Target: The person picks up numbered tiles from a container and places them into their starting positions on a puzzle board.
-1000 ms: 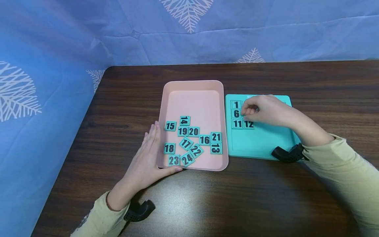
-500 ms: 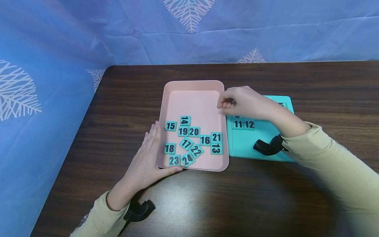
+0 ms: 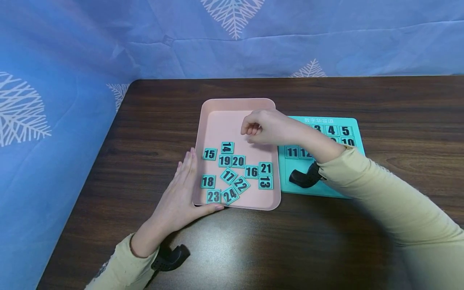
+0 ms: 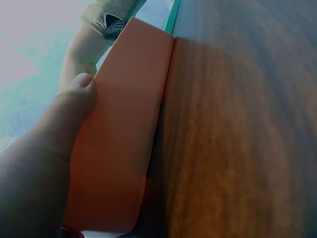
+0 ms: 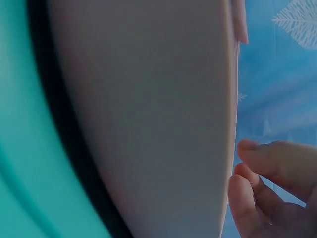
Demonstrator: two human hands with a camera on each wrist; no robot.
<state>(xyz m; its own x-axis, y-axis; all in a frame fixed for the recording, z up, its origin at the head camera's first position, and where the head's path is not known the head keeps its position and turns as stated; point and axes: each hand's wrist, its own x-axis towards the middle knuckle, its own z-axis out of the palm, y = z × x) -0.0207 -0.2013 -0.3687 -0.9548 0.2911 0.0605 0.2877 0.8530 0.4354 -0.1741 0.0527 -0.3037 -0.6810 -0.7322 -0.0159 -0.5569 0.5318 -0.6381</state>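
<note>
My left hand (image 3: pixel 177 199) lies along the left side of the pink tray (image 3: pixel 226 121), fingers straight, with its thumb on the front wall near the corner. In the left wrist view that thumb (image 4: pixel 74 101) rests at the tray's rim. Teal number tiles lie scattered in the tray's near half, among them 15 (image 3: pixel 209 154), 19 (image 3: pixel 224 161), 16 (image 3: pixel 251 172) and 13 (image 3: pixel 266 182). My right hand (image 3: pixel 270 127) is over the tray's right side, behind the tiles. Its fingers are loosely curled; the right wrist view shows nothing between thumb and fingertips.
A teal board (image 3: pixel 297 177) lies right of the tray, holding number tiles in rows at its far part, such as 5 (image 3: pixel 345 131) and 11 (image 3: pixel 292 152). My right forearm covers part of it. The wooden table (image 3: pixel 253 249) ends at a blue patterned cloth (image 3: pixel 163 44).
My right hand has moved left from the board's tile rows to over the tray, uncovering several tiles on the board. The left hand and the tiles in the tray stay where they were.
</note>
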